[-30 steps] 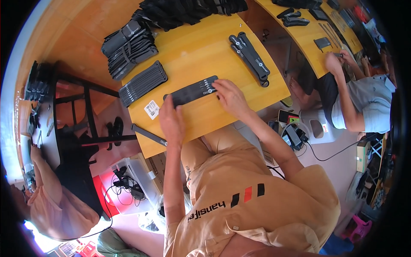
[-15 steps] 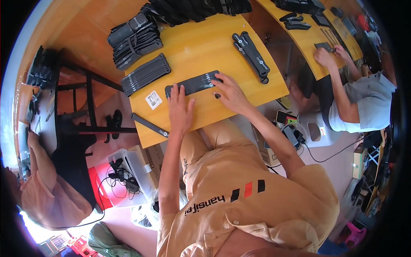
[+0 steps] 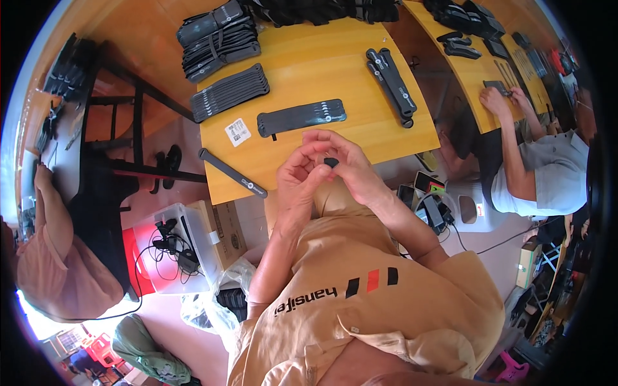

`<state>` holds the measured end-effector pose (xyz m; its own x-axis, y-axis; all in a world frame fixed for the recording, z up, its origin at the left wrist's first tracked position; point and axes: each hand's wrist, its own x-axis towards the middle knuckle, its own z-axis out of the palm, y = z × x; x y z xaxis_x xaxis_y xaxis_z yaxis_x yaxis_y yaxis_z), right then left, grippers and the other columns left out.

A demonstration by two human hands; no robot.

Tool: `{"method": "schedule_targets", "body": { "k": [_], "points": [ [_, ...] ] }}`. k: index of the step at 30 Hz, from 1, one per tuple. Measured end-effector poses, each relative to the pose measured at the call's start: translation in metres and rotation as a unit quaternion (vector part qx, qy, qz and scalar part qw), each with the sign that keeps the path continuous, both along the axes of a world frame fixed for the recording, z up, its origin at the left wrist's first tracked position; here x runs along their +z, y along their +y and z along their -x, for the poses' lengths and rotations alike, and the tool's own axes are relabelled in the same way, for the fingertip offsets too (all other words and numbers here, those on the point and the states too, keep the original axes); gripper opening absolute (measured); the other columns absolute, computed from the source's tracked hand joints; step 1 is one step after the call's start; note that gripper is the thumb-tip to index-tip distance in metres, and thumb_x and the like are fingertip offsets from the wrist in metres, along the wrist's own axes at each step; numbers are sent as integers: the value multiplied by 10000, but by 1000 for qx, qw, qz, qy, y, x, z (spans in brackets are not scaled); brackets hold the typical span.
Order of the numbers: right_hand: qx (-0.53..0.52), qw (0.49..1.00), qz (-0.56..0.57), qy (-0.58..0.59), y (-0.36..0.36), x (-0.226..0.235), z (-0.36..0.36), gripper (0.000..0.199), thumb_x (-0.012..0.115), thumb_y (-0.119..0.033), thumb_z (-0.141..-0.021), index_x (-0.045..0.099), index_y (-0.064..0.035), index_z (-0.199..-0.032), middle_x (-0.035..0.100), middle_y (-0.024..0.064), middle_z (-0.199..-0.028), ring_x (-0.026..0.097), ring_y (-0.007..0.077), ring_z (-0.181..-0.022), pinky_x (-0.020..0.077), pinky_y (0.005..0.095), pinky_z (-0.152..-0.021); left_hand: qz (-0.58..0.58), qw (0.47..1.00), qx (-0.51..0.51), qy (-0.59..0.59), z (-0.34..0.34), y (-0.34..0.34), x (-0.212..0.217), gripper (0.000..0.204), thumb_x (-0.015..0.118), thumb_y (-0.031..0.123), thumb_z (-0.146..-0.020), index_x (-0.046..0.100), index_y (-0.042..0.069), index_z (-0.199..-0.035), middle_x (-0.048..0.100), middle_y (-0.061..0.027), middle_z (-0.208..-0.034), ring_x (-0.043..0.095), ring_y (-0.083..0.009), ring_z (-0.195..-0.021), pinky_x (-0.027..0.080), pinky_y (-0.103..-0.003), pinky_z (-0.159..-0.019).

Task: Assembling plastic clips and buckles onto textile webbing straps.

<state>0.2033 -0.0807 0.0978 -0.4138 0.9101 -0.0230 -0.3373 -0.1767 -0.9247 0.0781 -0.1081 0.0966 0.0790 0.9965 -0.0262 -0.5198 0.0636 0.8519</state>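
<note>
We are in a small assembly workshop. Beyond our hands [image 3: 325,168] a yellow wooden table [image 3: 309,64] carries stacks of identical black straps [image 3: 222,38], laid out in batches. To our right a co-worker [image 3: 547,174] sits at a second table [image 3: 479,71] with the same parts, and a bin of cables [image 3: 174,248] stands down to our left.

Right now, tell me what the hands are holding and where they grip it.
Both hands, left hand and right hand, pinch a small black piece between their fingertips, above the table's near edge. Which part they grip cannot be told.
</note>
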Motion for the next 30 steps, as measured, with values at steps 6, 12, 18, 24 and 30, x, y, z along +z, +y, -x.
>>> {"method": "schedule_targets", "body": {
  "k": [6, 12, 18, 24, 30],
  "points": [
    [59, 963, 174, 197, -14, 8, 2, 509, 565, -86, -739, 449, 18, -1223, 498, 79, -1182, 486, 181, -1093, 387, 307, -953, -92, 969, 38, 226, 1, -11, 8, 223, 674, 50, -768, 626, -7, -977, 593, -14, -886, 536, -68, -733, 433, -190, -671],
    [83, 932, 247, 252, -26, 28, 10, 509, 541, -100, -762, 418, 21, -1241, 485, 108, -1181, 488, 212, -1097, 360, 347, -987, -149, 958, 60, 237, 9, -20, 21, 228, 674, -15, -738, 619, -13, -959, 567, -26, -828, 521, -75, -713, 443, -186, -622],
    [154, 926, 280, 199, -13, -2, 25, 457, 614, -91, -763, 467, -19, -1189, 520, 67, -1087, 529, 186, -1001, 423, 309, -903, -12, 973, 104, 205, 32, -52, -7, 252, 644, 38, -802, 584, -23, -1039, 620, -60, -835, 590, -108, -722, 477, -205, -645],
    [17, 900, -259, -350, -22, -51, 60, 430, 696, -136, -731, 503, -30, -1100, 500, 118, -925, 550, 236, -835, 472, 325, -716, 163, 919, 294, 206, 107, -95, -59, 140, 592, 93, -858, 596, 11, -972, 627, -50, -756, 575, -91, -600, 465, -191, -570],
    [-2, 780, -378, -499, -27, -91, 119, 427, 688, -177, -697, 510, -6, -1044, 486, 133, -973, 565, 314, -822, 475, 391, -720, 206, 922, 310, 105, 111, -104, -86, 151, 605, 136, -861, 587, 36, -974, 625, -45, -780, 579, -90, -603, 466, -191, -551]
  ]
}}
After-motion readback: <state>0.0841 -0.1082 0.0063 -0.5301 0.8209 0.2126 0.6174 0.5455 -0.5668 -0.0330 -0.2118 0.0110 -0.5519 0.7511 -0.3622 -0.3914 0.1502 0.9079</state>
